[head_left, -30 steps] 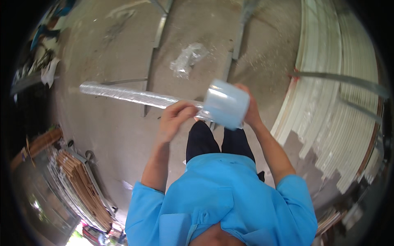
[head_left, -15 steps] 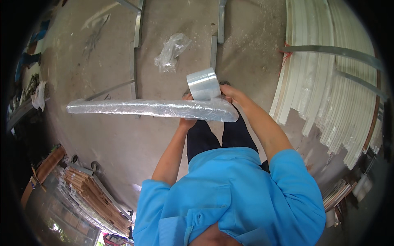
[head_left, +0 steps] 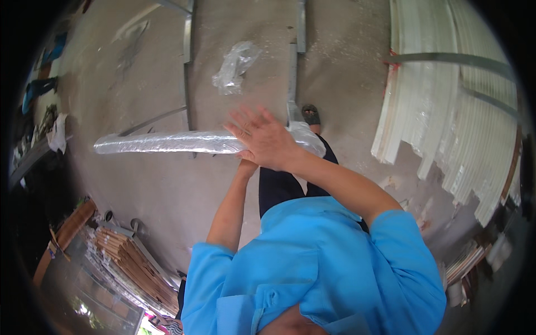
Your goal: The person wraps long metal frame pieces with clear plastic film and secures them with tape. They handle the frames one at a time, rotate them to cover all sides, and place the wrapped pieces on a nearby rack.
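Observation:
A long, narrow bar bundle (head_left: pixel 178 143) wrapped in shiny clear film lies crosswise in front of me, its right end by my knees. My right hand (head_left: pixel 265 139) is flat over the bundle with its fingers spread, palm down near the right end. Beneath it, my left hand (head_left: pixel 248 166) holds the bundle from the near side and below. The left fingers are hidden behind the bundle and my right hand. No film roll shows in the current view.
Crumpled clear plastic (head_left: pixel 235 67) lies on the concrete floor ahead. Metal frame bars (head_left: pixel 187 89) run along the floor beyond the bundle. Long white strips (head_left: pixel 435 95) are stacked at the right. Brown-edged boards (head_left: pixel 131 259) lean at the lower left.
My right hand has moved left from the bundle's right end and now lies spread on top. The silvery film roll beside the bundle has gone out of sight. My left hand stays below the bundle.

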`<action>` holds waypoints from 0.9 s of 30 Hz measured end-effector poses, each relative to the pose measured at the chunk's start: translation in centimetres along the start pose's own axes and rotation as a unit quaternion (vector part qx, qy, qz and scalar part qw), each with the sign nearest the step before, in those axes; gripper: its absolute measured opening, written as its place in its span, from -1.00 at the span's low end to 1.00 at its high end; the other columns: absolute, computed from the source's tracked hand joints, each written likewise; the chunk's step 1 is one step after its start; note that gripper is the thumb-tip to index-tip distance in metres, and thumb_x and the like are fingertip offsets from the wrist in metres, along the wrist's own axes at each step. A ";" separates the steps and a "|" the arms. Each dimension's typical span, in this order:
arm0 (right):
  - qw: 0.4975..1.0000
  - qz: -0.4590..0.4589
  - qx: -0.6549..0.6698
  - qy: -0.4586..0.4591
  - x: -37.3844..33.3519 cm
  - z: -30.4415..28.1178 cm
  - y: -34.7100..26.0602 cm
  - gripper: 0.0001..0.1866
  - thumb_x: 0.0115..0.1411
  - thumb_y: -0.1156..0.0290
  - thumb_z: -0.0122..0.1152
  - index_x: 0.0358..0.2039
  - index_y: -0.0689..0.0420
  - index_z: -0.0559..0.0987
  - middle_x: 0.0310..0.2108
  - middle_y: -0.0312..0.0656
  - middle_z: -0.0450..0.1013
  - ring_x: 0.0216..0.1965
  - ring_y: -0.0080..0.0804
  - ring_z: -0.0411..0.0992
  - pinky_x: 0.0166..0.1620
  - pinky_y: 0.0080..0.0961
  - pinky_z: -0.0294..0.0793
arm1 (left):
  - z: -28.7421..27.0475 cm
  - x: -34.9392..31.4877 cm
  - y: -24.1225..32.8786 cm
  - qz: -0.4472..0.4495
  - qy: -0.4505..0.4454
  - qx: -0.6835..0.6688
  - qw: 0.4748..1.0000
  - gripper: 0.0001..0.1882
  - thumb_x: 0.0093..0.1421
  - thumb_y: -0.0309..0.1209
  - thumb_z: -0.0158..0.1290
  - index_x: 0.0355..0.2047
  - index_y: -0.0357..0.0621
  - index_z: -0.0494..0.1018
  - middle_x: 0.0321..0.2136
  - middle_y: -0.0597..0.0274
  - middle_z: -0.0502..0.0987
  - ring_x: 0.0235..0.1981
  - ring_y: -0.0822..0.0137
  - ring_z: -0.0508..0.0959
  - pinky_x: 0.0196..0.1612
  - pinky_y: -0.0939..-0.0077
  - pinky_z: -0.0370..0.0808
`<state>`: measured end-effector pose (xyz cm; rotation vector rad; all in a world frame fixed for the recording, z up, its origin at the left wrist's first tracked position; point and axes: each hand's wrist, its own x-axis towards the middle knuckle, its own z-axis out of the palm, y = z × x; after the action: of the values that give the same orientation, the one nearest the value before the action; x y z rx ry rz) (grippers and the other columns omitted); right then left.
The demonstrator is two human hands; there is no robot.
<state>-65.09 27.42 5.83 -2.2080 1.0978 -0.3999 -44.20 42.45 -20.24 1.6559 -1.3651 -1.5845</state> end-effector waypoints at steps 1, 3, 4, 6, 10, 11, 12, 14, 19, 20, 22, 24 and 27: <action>0.984 0.062 -0.014 -0.164 0.2 0.3 -0.5 -0.16 -0.03 0.03 0.33 0.27 -0.05 0.26 0.09 -0.16 0.33 0.01 -0.19 0.37 -0.02 -0.22 0.32 | 0.0 -0.5 0.7 0.014 -0.026 0.015 0.999 -0.32 0.07 -0.47 0.18 0.20 -0.23 0.19 -0.08 0.01 0.49 -0.13 0.19 0.50 -0.13 0.34 0.48; 0.993 0.026 -0.053 -0.103 -0.2 0.8 -0.3 -0.11 -0.08 0.03 0.37 0.28 -0.07 0.25 0.06 -0.21 0.34 0.00 -0.20 0.35 -0.06 -0.26 0.31 | 0.7 -1.1 3.5 -0.101 -0.045 -0.076 0.991 -0.38 0.09 -0.48 0.16 0.18 -0.23 0.25 -0.07 0.04 0.49 -0.08 0.23 0.48 -0.08 0.37 0.46; 0.993 0.007 -0.063 -0.102 -0.6 0.9 0.0 -0.09 -0.10 0.03 0.39 0.28 -0.08 0.24 0.05 -0.23 0.34 0.00 -0.20 0.34 -0.08 -0.28 0.31 | 1.2 -2.0 5.5 -0.233 -0.015 -0.180 0.956 -0.42 0.10 -0.48 0.14 0.16 -0.23 0.30 -0.05 0.05 0.48 -0.04 0.26 0.47 -0.04 0.39 0.44; 0.991 -0.045 -0.125 -0.003 -2.4 0.5 1.3 -0.07 -0.13 0.06 0.41 0.28 -0.09 0.24 0.05 -0.25 0.33 -0.01 -0.23 0.34 -0.06 -0.27 0.31 | 2.0 -1.6 9.6 -0.193 -0.006 -0.137 0.971 -0.45 0.11 -0.47 0.14 0.13 -0.26 0.32 -0.03 0.08 0.47 -0.01 0.30 0.46 0.00 0.41 0.40; 0.995 0.008 -0.099 0.001 -8.6 -2.1 3.9 -0.08 -0.17 0.19 0.44 0.25 -0.07 0.27 0.13 -0.18 0.31 0.09 -0.19 0.30 0.08 -0.26 0.29 | 1.5 -1.8 15.0 -0.244 -0.126 -0.184 0.944 -0.37 0.19 -0.41 0.12 0.22 -0.32 0.17 0.09 0.10 0.39 0.10 0.30 0.39 0.14 0.38 0.34; 0.995 0.035 -0.088 -0.015 -10.0 -2.9 4.6 -0.10 -0.16 0.22 0.44 0.25 -0.06 0.28 0.14 -0.17 0.30 0.11 -0.17 0.29 0.10 -0.23 0.29 | 1.6 -2.2 15.6 -0.270 -0.138 -0.227 0.926 -0.39 0.20 -0.39 0.10 0.21 -0.33 0.18 0.09 0.08 0.39 0.10 0.29 0.40 0.14 0.36 0.34; 0.997 0.037 -0.067 0.011 -11.4 -3.6 5.3 -0.12 -0.15 0.26 0.43 0.24 -0.06 0.28 0.15 -0.16 0.30 0.14 -0.14 0.28 0.12 -0.20 0.28 | 1.8 -2.7 16.2 -0.290 -0.136 -0.270 0.908 -0.41 0.22 -0.37 0.08 0.21 -0.33 0.19 0.09 0.06 0.40 0.09 0.28 0.41 0.15 0.35 0.34; 0.992 0.081 0.021 0.090 -14.0 -4.9 6.4 -0.14 -0.18 0.25 0.44 0.21 -0.08 0.33 0.08 -0.20 0.32 0.06 -0.20 0.33 0.04 -0.23 0.34 | 2.3 -3.9 17.0 -0.311 -0.160 -0.319 0.881 -0.45 0.29 -0.25 -0.04 0.19 -0.33 0.20 0.09 -0.02 0.40 0.09 0.19 0.44 0.18 0.26 0.33; 0.996 -0.056 -0.030 0.055 -18.3 -4.6 4.8 -0.35 -0.07 0.43 0.26 0.13 -0.15 0.43 0.10 -0.22 0.32 0.04 -0.27 0.34 0.08 -0.29 0.35 | 2.7 -6.4 20.5 -0.392 -0.163 -0.461 0.779 -0.37 0.34 -0.04 -0.22 0.22 -0.30 0.18 0.11 -0.08 0.38 0.12 0.08 0.42 0.20 0.16 0.35; 0.992 -0.101 -0.023 0.070 -18.3 -4.2 4.2 -0.38 -0.05 0.46 0.22 0.11 -0.17 0.45 0.11 -0.23 0.31 0.04 -0.29 0.34 0.08 -0.30 0.35 | 2.8 -6.9 21.6 -0.397 -0.172 -0.502 0.749 -0.36 0.34 -0.01 -0.24 0.22 -0.29 0.18 0.11 -0.08 0.38 0.12 0.07 0.42 0.20 0.15 0.35; 0.989 -0.103 -0.028 0.102 -17.8 -3.5 3.5 -0.44 0.00 0.46 0.17 0.07 -0.22 0.49 0.12 -0.25 0.31 0.02 -0.34 0.33 0.07 -0.33 0.35 | 3.0 -7.4 24.0 -0.414 -0.175 -0.530 0.719 -0.30 0.34 0.12 -0.31 0.22 -0.23 0.18 0.12 -0.06 0.38 0.10 0.07 0.45 0.15 0.16 0.41; 0.983 -0.130 -0.055 0.115 -17.0 -3.4 3.2 -0.51 0.02 0.45 0.15 0.02 -0.18 0.54 0.10 -0.32 0.34 0.01 -0.41 0.32 0.05 -0.40 0.37 | 3.0 -7.9 26.3 -0.424 -0.183 -0.528 0.713 -0.28 0.31 0.17 -0.30 0.16 -0.23 0.24 -0.07 0.01 0.51 -0.17 0.22 0.58 -0.11 0.36 0.55; 0.977 -0.153 -0.005 0.147 -15.9 -3.9 3.7 -0.59 0.03 0.42 0.16 -0.04 -0.08 0.58 0.00 -0.31 0.44 -0.05 -0.38 0.39 -0.01 -0.44 0.42 | 2.2 -7.8 29.7 -0.418 -0.176 -0.508 0.732 -0.29 0.32 0.20 -0.33 0.05 -0.21 0.33 -0.34 0.17 0.61 -0.52 0.39 0.61 -0.44 0.64 0.58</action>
<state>-78.98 36.83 6.53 -2.3843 0.9027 -0.8797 -54.73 38.12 8.33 1.2309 0.4021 -2.5291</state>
